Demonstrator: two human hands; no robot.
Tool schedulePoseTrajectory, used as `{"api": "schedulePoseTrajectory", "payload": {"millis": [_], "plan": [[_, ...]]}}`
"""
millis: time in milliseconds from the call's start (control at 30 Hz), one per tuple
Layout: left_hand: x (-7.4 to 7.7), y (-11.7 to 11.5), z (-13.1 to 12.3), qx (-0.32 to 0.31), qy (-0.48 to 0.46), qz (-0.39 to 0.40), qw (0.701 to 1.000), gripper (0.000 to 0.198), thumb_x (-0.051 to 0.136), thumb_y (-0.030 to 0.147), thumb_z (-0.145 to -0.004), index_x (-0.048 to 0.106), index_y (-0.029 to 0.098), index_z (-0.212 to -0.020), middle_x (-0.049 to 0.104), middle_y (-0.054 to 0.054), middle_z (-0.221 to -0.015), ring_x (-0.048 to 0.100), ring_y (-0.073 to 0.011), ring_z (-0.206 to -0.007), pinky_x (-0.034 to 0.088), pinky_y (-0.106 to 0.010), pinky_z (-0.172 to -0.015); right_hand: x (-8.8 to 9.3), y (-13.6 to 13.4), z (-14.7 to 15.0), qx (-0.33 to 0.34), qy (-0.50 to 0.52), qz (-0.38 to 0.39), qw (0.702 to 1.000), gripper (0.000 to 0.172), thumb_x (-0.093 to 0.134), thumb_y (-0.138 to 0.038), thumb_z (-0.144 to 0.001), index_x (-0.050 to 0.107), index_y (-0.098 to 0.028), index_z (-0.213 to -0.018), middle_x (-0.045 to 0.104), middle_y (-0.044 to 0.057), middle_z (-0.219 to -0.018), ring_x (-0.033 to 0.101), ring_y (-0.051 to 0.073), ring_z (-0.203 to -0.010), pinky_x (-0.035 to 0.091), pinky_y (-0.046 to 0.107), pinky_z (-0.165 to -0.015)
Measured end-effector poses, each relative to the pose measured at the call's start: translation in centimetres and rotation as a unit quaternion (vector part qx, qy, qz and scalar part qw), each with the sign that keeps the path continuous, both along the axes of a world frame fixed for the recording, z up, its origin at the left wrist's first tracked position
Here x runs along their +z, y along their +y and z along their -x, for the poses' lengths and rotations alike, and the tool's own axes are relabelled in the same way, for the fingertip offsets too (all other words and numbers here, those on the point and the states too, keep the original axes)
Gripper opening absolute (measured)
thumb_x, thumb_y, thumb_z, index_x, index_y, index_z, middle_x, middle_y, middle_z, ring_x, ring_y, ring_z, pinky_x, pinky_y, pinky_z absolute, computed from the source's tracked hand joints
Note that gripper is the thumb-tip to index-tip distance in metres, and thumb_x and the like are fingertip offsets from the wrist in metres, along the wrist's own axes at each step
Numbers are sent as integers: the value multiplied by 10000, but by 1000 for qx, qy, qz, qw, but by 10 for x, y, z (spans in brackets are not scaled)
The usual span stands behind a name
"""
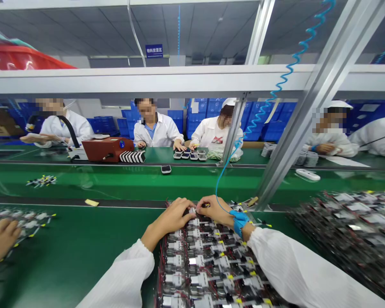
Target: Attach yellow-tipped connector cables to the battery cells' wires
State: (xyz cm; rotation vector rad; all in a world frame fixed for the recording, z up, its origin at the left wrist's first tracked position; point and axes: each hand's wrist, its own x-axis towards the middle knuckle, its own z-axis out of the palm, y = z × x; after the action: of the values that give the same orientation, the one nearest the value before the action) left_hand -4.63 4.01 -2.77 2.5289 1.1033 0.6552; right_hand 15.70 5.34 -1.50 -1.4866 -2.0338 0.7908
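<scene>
Left hand (171,218) and right hand (214,211) pinch fingers narrowly on a white connector (192,210) lying crosswise.

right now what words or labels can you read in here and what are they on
"物料放置区", white characters on the blue sign
The white labels on the blue crates: too small and blurred to read

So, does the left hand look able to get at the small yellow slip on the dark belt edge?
Probably yes. The left hand is to the right of the yellow slip, and I see nothing standing between them on the green bench.
</scene>
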Motion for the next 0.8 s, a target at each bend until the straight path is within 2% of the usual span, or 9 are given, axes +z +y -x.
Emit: {"api": "schedulePoseTrajectory", "payload": {"millis": [367, 800], "plan": [[-2, 2, 0, 3, -4, 0, 1000, 154, 596, 325, -937, 592, 203, -1030, 640, -53, -1017, 555, -234, -997, 440, -354, -869, -4, 0, 0, 14, 5, -8, 1000, 133, 641, -191, -761, 771, -212, -772, 746, -1, -772, 667, 175, -762, 454, 236, -696], [-1, 0, -3, 7, 0, -8, 1000, 128, 585, 313, -943, 589, 202, -1007, 647, -52, -1011, 546, -232, -984, 429, -356, -877, 1, -1, 2, 41, -10, -15, 999, 135, 642, -183, -778, 775, -186, -761, 739, 16, -738, 665, 181, -737, 451, 235, -651]]}}
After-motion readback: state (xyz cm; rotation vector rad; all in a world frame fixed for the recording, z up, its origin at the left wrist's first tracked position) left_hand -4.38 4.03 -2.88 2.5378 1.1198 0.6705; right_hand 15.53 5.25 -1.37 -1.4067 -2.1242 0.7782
